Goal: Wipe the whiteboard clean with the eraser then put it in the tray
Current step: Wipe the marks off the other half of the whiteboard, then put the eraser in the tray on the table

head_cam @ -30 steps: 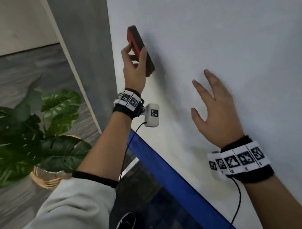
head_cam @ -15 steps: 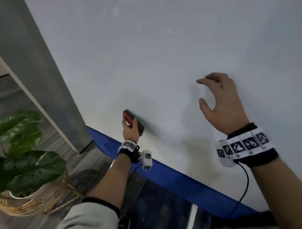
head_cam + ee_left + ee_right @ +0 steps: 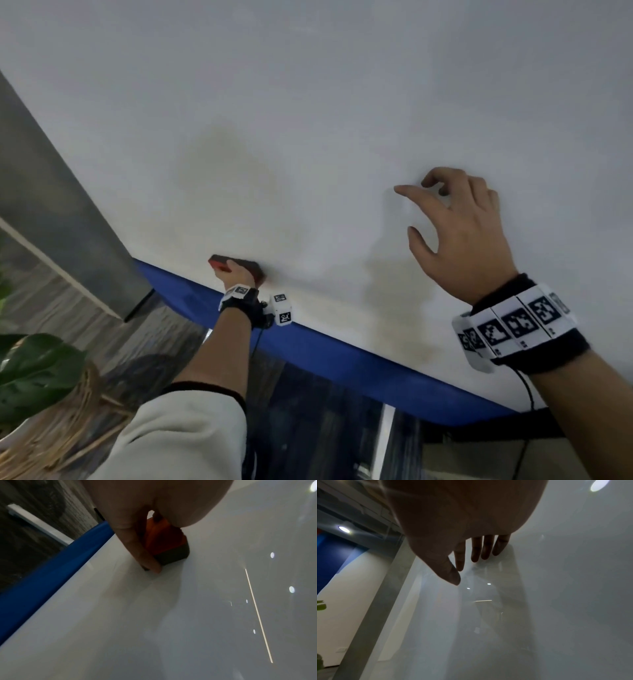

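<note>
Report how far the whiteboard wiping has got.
Done: the whiteboard shows no writing, only faint smudges. In hand: the left hand grips the eraser against the board beside its blue lower edge; the right hand touches the board. Left: placing the eraser in a tray, none visible.

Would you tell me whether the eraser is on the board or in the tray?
On the board: the left hand presses the eraser against it.

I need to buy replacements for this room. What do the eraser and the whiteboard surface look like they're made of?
Eraser: seemingly a hard orange-red plastic back, smooth, over a dark grey matte pad, probably felt or foam; the pad sits against the board. Whiteboard: glossy white, likely glass or coated steel, since ceiling lights mirror sharply in it. Which of the two cannot be told.
</note>
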Demonstrator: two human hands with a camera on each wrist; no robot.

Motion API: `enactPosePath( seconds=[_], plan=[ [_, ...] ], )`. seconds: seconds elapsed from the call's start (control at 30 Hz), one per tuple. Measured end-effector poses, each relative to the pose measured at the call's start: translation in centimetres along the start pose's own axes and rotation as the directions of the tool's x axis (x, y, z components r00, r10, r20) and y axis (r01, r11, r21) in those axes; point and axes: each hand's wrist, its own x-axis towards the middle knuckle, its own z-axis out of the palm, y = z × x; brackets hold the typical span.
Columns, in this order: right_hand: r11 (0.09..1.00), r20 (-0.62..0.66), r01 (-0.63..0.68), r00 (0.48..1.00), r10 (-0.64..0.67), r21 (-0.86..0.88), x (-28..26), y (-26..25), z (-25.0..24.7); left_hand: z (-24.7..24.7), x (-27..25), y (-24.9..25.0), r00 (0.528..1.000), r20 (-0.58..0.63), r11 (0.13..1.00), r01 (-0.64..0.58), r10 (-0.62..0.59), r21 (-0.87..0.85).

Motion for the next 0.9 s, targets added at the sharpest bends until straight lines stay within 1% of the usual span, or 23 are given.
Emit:
enactPosePath(
  seconds=[0.03,0.07,0.1,0.13,0.17,0.2,0.23,0.27,0.33,0.37,0.4,0.43,0.47,0.5,0.53,0.57,0.6,0.63,0.7,0.73,0.8,0.83,0.9],
  plan=[
    [1.000,-0.013,-0.007,1.000,0.007,-0.025,-0.1,-0.2,0.3,0.0,0.0,-0.1,0.999,-0.012,0.998,-0.041,0.040,-0.040],
    [0.998,-0.025,-0.012,1.000,0.011,-0.057,-0.2,-0.3,0.6,0.4,0.2,-1.0,0.999,-0.013,0.997,-0.045,0.044,-0.069],
    [0.995,-0.036,-0.013,0.999,0.010,-0.095,-0.3,-0.4,0.9,0.9,0.1,-1.9,0.999,0.005,0.993,0.032,-0.032,-0.110],
    [0.992,-0.047,-0.012,0.999,0.006,-0.130,-0.4,-0.5,1.3,1.4,-0.2,-3.4,0.986,0.058,0.974,0.165,-0.157,-0.157],
    [0.988,-0.059,-0.010,0.998,0.001,-0.154,-0.4,-0.6,1.6,1.8,-0.1,-5.4,0.951,0.112,0.941,0.303,-0.288,-0.152],
    [0.986,-0.070,-0.012,0.998,0.000,-0.166,-0.4,-0.7,1.9,1.6,-0.7,-6.7,0.906,0.181,0.904,0.408,-0.383,-0.128],
    [0.985,-0.078,-0.014,0.997,0.001,-0.170,-0.5,-0.8,2.2,1.3,-1.7,-7.7,0.872,0.235,0.885,0.458,-0.429,-0.086],
    [0.985,-0.077,-0.017,0.997,0.004,-0.173,-0.8,-1.1,2.5,1.0,-3.2,-8.2,0.856,0.270,0.883,0.467,-0.441,-0.038],
    [0.985,-0.048,-0.009,0.999,0.001,-0.175,-1.4,-1.4,3.0,0.9,-7.5,-8.6,0.893,0.295,0.932,0.361,-0.339,-0.021],
    [0.987,-0.023,0.002,1.000,-0.006,-0.163,-1.7,-1.4,3.1,0.7,-10.1,-8.4,0.919,0.317,0.965,0.259,-0.233,-0.041],
    [0.989,0.006,0.011,1.000,-0.010,-0.144,-1.9,-1.3,3.0,0.3,-12.7,-7.7,0.928,0.354,0.984,0.158,-0.120,-0.080],
    [0.994,0.035,0.012,0.999,-0.008,-0.109,-2.1,-1.1,2.9,-0.5,-15.3,-6.5,0.915,0.403,0.990,0.053,0.003,-0.128],
    [0.999,0.058,0.006,0.998,-0.004,-0.047,-2.4,-0.9,2.5,-1.2,-17.3,-5.3,0.883,0.445,0.982,-0.078,0.148,-0.173],
    [0.998,0.075,-0.012,0.997,0.008,0.059,-2.7,-0.8,2.0,-1.8,-19.2,-3.9,0.833,0.473,0.953,-0.202,0.288,-0.225],
    [0.975,0.092,-0.053,0.995,0.033,0.218,-3.1,-0.7,1.3,-2.2,-21.5,-1.9,0.765,0.496,0.910,-0.313,0.412,-0.274],
    [0.909,0.110,-0.114,0.991,0.076,0.400,-3.5,-0.5,0.4,-2.4,-23.6,0.2,0.698,0.509,0.864,-0.399,0.503,-0.307],
    [0.809,0.122,-0.173,0.985,0.126,0.562,-3.9,-0.5,-0.6,-2.5,-25.6,2.2,0.626,0.509,0.807,-0.473,0.591,-0.354],
    [0.703,0.129,-0.212,0.977,0.170,0.678,-4.4,-0.4,-1.9,-2.4,-27.3,4.0,0.569,0.495,0.752,-0.536,0.657,-0.383],
    [0.560,0.125,-0.228,0.968,0.218,0.796,-5.5,-0.1,-4.4,-1.8,-30.3,7.0,0.445,0.480,0.645,-0.633,0.756,-0.428],
    [0.527,0.114,-0.220,0.967,0.227,0.821,-6.2,0.2,-5.5,-1.3,-31.7,8.0,0.379,0.492,0.600,-0.666,0.784,-0.443],
    [0.505,0.082,-0.210,0.961,0.264,0.837,-7.8,1.2,-7.3,-0.2,-35.1,9.1,0.245,0.519,0.517,-0.708,0.819,-0.481],
    [0.490,0.069,-0.220,0.949,0.307,0.843,-8.6,1.9,-8.0,0.5,-36.8,8.9,0.201,0.536,0.499,-0.710,0.820,-0.497],
    [0.420,0.060,-0.259,0.901,0.430,0.870,-10.3,3.7,-9.1,1.9,-40.2,8.0,0.139,0.576,0.489,-0.703,0.806,-0.515]
  ],
)
